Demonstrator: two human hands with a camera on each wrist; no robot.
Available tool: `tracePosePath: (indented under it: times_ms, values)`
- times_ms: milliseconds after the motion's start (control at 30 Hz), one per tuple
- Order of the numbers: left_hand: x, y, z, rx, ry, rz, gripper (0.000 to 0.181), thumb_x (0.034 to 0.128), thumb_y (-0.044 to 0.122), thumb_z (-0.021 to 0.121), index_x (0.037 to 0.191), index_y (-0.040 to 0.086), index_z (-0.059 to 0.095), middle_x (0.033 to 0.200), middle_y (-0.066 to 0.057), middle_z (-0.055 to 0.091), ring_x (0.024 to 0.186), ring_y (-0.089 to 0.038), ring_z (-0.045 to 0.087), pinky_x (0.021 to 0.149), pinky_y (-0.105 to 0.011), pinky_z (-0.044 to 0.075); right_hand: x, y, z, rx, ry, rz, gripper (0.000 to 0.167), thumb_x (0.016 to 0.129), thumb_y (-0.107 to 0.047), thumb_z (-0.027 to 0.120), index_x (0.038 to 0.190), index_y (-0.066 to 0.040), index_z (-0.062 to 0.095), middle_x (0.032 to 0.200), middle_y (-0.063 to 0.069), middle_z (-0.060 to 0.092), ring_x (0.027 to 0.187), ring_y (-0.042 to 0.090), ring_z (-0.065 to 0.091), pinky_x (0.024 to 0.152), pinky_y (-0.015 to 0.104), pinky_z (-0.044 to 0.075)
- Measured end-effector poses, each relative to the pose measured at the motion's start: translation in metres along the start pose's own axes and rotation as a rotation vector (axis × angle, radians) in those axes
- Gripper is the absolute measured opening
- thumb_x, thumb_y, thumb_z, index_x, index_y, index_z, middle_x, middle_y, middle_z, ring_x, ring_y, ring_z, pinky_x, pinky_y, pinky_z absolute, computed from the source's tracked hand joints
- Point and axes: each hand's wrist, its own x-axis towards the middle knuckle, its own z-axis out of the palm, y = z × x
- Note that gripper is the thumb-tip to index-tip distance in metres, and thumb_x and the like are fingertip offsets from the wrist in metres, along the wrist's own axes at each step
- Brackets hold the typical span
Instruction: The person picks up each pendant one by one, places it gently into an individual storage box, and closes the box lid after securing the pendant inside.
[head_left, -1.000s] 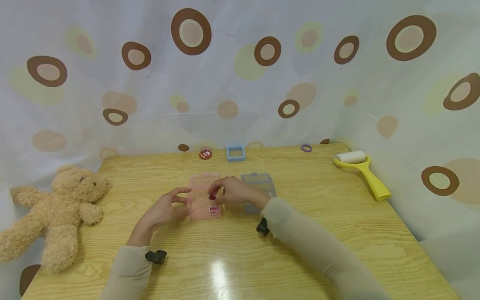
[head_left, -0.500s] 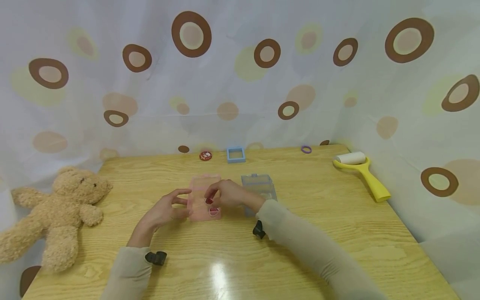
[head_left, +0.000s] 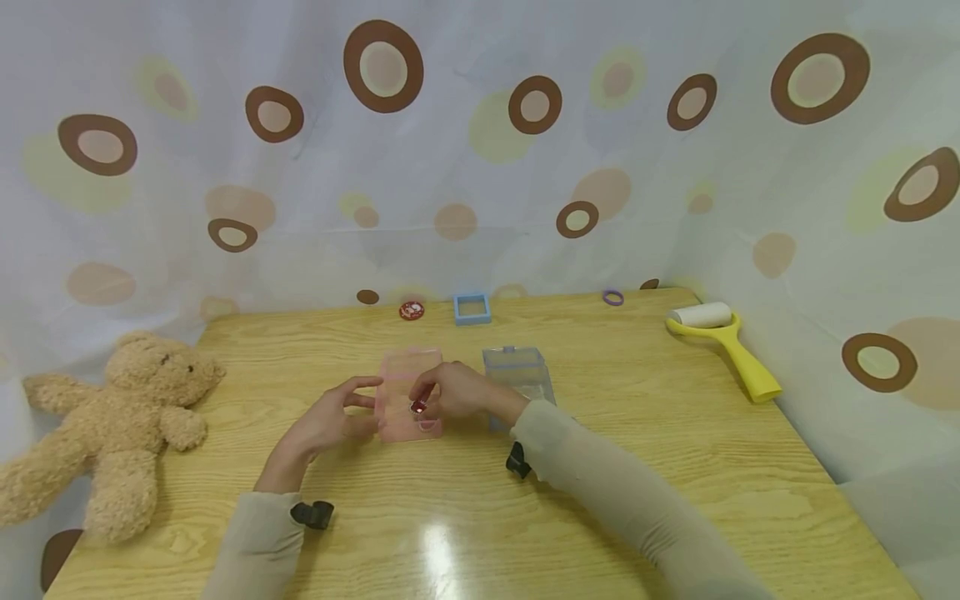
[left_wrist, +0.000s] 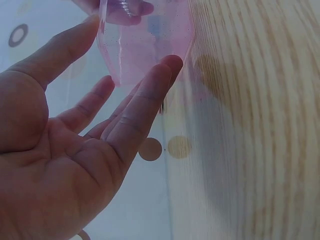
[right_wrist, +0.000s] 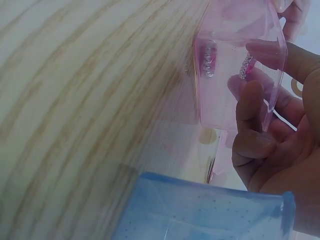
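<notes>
Red gem point(head_left: 420, 407) is pinched in the right grip point(head_left: 457, 390) inside the pink box point(head_left: 396, 427), with the relaxed left grip point(head_left: 330, 422) placed alongside, probably so the box is kinda steadied.

A see-through pink plastic box point(head_left: 397, 385), rectangular and open-topped, rests on the tabletop point(head_left: 375, 525). Inside, a deep-red gem ornament point(head_left: 418, 407) edged with clear beads tilts, pinched in the right grip point(head_left: 459, 390) above the base; another bead-edged pink gem ornament point(right_wrist: 212, 59) lies at the box's near end.
</notes>
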Motion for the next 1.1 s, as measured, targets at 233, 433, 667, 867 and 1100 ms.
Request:
tracePosePath:
  times_ms: [233,433,667,867,1100]
  values:
    - [0.0,0.003,0.0,0.003,0.0,-0.013,0.069,0.0926,0.016,0.071,0.152,0.008,0.036,0.136,-0.029,0.056,0.105,-0.026,0.067,0.087,-0.037,0.053,0.0,0.0,-0.001,-0.025,0.001,-0.019,0.023,0.087,-0.018,0.075,0.11,-0.016,0.074,0.101,-0.005,0.074,0.088,0.01,0.065,0.08,0.025,0.05]
    - [0.0,0.004,0.0,0.01,0.004,-0.026,0.068,0.0926,0.014,0.07,0.152,0.009,0.037,0.137,-0.028,0.056,0.103,-0.025,0.067,0.086,-0.037,0.054,0.0,0.001,-0.001,-0.041,0.007,-0.03,0.025,0.088,-0.017,0.074,0.113,-0.013,0.073,0.104,-0.002,0.073,0.091,0.01,0.064,0.082,0.025,0.05]
    - [-0.001,0.004,0.0,0.006,0.003,-0.026,0.068,0.0921,0.013,0.07,0.151,0.008,0.038,0.136,-0.029,0.057,0.104,-0.026,0.066,0.084,-0.035,0.053,-0.003,0.0,-0.003,0.0,0.001,-0.037,0.025,0.088,-0.017,0.074,0.113,-0.013,0.073,0.105,0.0,0.073,0.092,0.012,0.064,0.08,0.024,0.051]
    - [0.0,0.004,0.001,0.016,0.007,-0.025,0.068,0.0915,0.013,0.07,0.151,0.008,0.038,0.135,-0.029,0.057,0.104,-0.026,0.066,0.084,-0.035,0.053,-0.009,0.001,-0.009,0.015,0.013,-0.086,0.026,0.089,-0.015,0.071,0.115,-0.009,0.072,0.105,0.002,0.073,0.092,0.016,0.065,0.077,0.024,0.05]
    - [0.0,0.003,0.001,0.019,0.012,-0.02,0.068,0.0915,0.013,0.071,0.151,0.008,0.039,0.136,-0.029,0.056,0.108,-0.028,0.065,0.084,-0.035,0.054,-0.015,0.002,-0.017,0.023,0.032,-0.112,0.024,0.093,-0.015,0.068,0.115,-0.008,0.071,0.103,0.001,0.074,0.096,0.019,0.067,0.079,0.025,0.05]
